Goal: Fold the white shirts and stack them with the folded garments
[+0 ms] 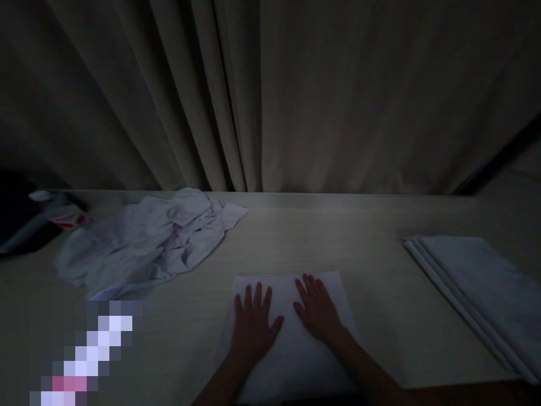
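Dim light, table (380, 225) set against a long curtain (296, 96). Landmark: the flat white cloth (287, 344) lying at the near edge of the table, straight in front of the person.

Progress, judged from how things lie: this cloth looks already squared off into a neat rectangle, edges straight, and is under the palms. To the right of it, well apart, sits a stack of folded cloths (477, 287), three or so layered edges showing, which reads as finished pieces. To the left and further back from it lies a crumpled heap of white cloth (147, 242), loose and unfolded, so a fair share appears to be left. Beyond the heap, at the far left, a dark shape with a red-and-white item (63, 217); too dark to tell what.

Fingers: left hand (253, 330) lies flat on the left half of the cloth, fingers straight and slightly spread, thumb out to the side, gripping nothing. Right hand (316, 310) lies flat on the right half, fingers extended and close together, pointing away and a little left, also gripping nothing. Both palms press down on the fabric; the two hands are near each other but not touching.

A blurred pixelated patch sits at the lower left, left of the cloth.
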Motion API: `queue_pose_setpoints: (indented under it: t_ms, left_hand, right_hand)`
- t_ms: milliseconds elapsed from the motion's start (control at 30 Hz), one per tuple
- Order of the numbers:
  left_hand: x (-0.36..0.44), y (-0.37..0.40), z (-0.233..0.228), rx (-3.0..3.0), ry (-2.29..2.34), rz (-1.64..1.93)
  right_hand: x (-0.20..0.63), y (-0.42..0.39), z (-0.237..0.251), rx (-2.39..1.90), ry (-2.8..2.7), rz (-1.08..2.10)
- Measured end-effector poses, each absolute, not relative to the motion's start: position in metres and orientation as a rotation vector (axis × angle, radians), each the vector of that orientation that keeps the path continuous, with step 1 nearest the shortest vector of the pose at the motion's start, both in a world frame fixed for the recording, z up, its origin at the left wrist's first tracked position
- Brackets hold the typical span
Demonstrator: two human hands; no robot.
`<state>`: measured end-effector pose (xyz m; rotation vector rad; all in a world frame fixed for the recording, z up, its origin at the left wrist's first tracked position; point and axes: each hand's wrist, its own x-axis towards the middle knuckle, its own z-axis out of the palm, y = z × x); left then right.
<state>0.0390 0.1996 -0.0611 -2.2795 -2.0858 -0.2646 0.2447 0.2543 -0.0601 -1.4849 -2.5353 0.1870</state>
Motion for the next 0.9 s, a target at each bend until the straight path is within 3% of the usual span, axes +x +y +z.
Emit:
queue_pose_setpoints:
  t_ms: [333, 700, 900]
  left_hand:
    - [0.006, 0.213, -0.045, -2.225, -2.094, -0.219]
    - [0.003, 0.233, -0.06, -2.21, -2.125, -0.183]
    - [0.004, 0.191, -0.017, -1.972, -2.304, -0.231]
  right_hand:
    - [0.284, 0.261, -0.045, -1.551, -2.442, 0.034]
    - [0.3, 0.285, -0.072, -1.633, -2.486, 0.16]
    - [0.306, 0.254, -0.047, -1.73, -2.313, 0.105]
